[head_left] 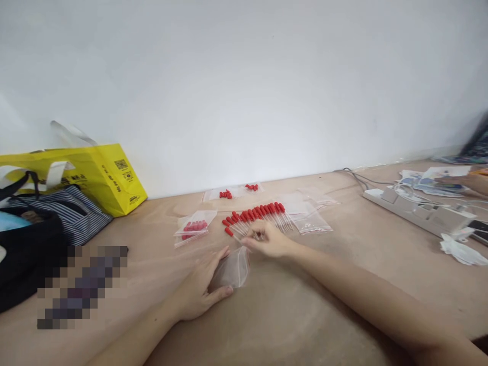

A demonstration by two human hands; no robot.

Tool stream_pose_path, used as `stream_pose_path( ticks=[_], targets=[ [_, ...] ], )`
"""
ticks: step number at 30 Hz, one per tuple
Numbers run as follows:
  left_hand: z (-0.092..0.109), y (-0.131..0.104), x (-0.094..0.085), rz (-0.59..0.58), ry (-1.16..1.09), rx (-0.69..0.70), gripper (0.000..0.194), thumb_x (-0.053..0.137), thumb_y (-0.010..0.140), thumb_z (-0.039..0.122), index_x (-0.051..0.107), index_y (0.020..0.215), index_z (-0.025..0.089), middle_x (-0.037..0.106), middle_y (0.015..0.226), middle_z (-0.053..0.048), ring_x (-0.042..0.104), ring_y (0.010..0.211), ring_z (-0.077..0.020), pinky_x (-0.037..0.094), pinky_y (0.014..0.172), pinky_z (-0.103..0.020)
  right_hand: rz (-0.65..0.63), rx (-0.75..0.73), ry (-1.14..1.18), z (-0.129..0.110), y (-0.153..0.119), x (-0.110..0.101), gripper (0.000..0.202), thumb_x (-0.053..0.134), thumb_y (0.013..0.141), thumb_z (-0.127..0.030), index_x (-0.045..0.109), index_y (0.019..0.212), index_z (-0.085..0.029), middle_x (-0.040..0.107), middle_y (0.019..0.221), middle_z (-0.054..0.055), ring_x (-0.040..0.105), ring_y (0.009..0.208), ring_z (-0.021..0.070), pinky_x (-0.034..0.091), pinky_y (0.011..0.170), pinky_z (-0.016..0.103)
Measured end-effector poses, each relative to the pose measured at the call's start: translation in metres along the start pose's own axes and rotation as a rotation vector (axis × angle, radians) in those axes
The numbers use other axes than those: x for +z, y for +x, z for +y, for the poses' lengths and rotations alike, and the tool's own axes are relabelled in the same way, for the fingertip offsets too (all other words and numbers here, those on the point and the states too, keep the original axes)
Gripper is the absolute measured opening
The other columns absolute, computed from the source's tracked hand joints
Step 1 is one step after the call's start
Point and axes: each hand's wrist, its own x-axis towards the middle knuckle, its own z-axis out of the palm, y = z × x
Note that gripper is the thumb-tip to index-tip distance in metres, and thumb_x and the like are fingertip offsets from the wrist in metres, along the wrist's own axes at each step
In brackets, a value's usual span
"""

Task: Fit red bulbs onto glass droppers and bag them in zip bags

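My left hand [202,282] rests on the table, its thumb and fingers around a small clear zip bag [234,269]. My right hand [269,240] is just beyond that bag, fingertips pinched on the thin stem of a dropper with a red bulb [229,232]. The bulb points away to the left, and the fingers partly hide the stem. Behind my right hand lies a slanted row of red-bulbed droppers [263,210], their clear stems toward me. To the left is a zip bag with red-bulbed pieces inside [195,226].
More filled zip bags [225,194] lie near the wall. Flat clear bags [314,222] are right of the row. A white power strip [412,211] with cables stands at right, near another person's hand [463,180]. A yellow bag [122,178] and striped pouch [82,211] occupy the left.
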Motion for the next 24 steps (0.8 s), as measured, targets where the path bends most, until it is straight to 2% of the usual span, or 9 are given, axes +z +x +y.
stream_pose_path(
  ticks=[2, 5, 7, 12, 16, 19, 20, 22, 24],
  targets=[
    [0.000, -0.001, 0.001, 0.008, 0.004, -0.010, 0.067, 0.047, 0.076, 0.049, 0.021, 0.131, 0.022, 0.031, 0.136, -0.009, 0.031, 0.122, -0.0281, 0.029, 0.099, -0.047, 0.063, 0.200, -0.062, 0.003, 0.022, 0.007, 0.017, 0.052, 0.075, -0.031, 0.056, 0.069, -0.015, 0.062, 0.069, 0.001, 0.055, 0.064, 0.0106, 0.040, 0.060, 0.022],
    [-0.004, -0.001, 0.002, 0.031, 0.011, 0.004, 0.067, 0.047, 0.076, 0.049, 0.022, 0.131, 0.022, 0.031, 0.136, -0.008, 0.031, 0.121, -0.0291, 0.029, 0.099, -0.048, -0.032, 0.383, -0.232, 0.002, 0.053, 0.024, 0.014, 0.058, 0.068, -0.028, 0.057, 0.076, -0.017, 0.064, 0.079, 0.003, 0.058, 0.072, 0.0137, 0.042, 0.061, 0.023],
    [-0.007, -0.001, 0.003, 0.039, 0.017, 0.032, 0.066, 0.048, 0.076, 0.048, 0.021, 0.131, 0.024, 0.031, 0.136, -0.008, 0.031, 0.121, -0.0291, 0.029, 0.099, -0.048, -0.079, 0.444, -0.285, -0.001, 0.068, 0.036, 0.019, 0.063, 0.062, -0.026, 0.058, 0.078, -0.016, 0.064, 0.082, 0.008, 0.060, 0.075, 0.0186, 0.043, 0.060, 0.026],
    [-0.008, -0.001, 0.005, 0.074, 0.018, 0.062, 0.065, 0.049, 0.075, 0.048, 0.024, 0.130, 0.025, 0.033, 0.135, -0.006, 0.032, 0.121, -0.0286, 0.030, 0.099, -0.046, -0.110, 0.490, -0.279, -0.008, 0.088, 0.054, 0.022, 0.060, 0.059, -0.012, 0.059, 0.080, -0.011, 0.063, 0.087, 0.017, 0.060, 0.080, 0.0278, 0.045, 0.062, 0.034],
    [-0.006, -0.002, 0.004, 0.053, 0.002, 0.040, 0.066, 0.049, 0.075, 0.049, 0.023, 0.130, 0.024, 0.033, 0.135, -0.006, 0.032, 0.121, -0.0286, 0.031, 0.099, -0.047, -0.090, 0.394, -0.197, -0.006, 0.086, 0.040, 0.028, 0.053, 0.068, -0.013, 0.055, 0.096, -0.011, 0.063, 0.092, 0.013, 0.059, 0.084, 0.0209, 0.046, 0.068, 0.030],
    [-0.004, -0.001, 0.003, 0.014, -0.015, 0.027, 0.067, 0.048, 0.076, 0.048, 0.020, 0.131, 0.024, 0.032, 0.135, -0.008, 0.033, 0.121, -0.0279, 0.031, 0.098, -0.047, 0.032, 0.280, -0.100, 0.006, 0.065, 0.011, 0.035, 0.039, 0.080, -0.017, 0.042, 0.114, -0.014, 0.057, 0.104, 0.009, 0.055, 0.089, 0.0132, 0.043, 0.076, 0.026],
    [-0.004, 0.000, 0.004, 0.019, -0.021, 0.024, 0.067, 0.048, 0.076, 0.048, 0.019, 0.131, 0.024, 0.032, 0.135, -0.008, 0.033, 0.120, -0.0277, 0.031, 0.098, -0.047, 0.171, 0.245, 0.010, 0.012, 0.054, 0.000, 0.033, 0.038, 0.080, -0.019, 0.042, 0.112, -0.014, 0.056, 0.102, 0.009, 0.056, 0.083, 0.0127, 0.044, 0.073, 0.027],
    [-0.002, 0.003, 0.005, 0.027, -0.032, 0.027, 0.067, 0.048, 0.076, 0.048, 0.019, 0.131, 0.024, 0.034, 0.133, -0.008, 0.034, 0.120, -0.0276, 0.032, 0.097, -0.047, 0.428, 0.276, 0.219, 0.023, 0.029, -0.017, 0.027, 0.036, 0.081, -0.027, 0.045, 0.105, -0.016, 0.056, 0.089, 0.005, 0.054, 0.065, 0.0101, 0.044, 0.060, 0.025],
    [0.000, 0.008, 0.007, 0.038, -0.040, 0.029, 0.067, 0.048, 0.076, 0.048, 0.019, 0.131, 0.024, 0.035, 0.133, -0.008, 0.035, 0.119, -0.0277, 0.034, 0.096, -0.046, 0.593, 0.339, 0.395, 0.032, 0.004, -0.025, 0.026, 0.041, 0.079, -0.037, 0.045, 0.097, -0.019, 0.052, 0.076, 0.000, 0.048, 0.052, 0.0079, 0.041, 0.049, 0.023]
  ],
)
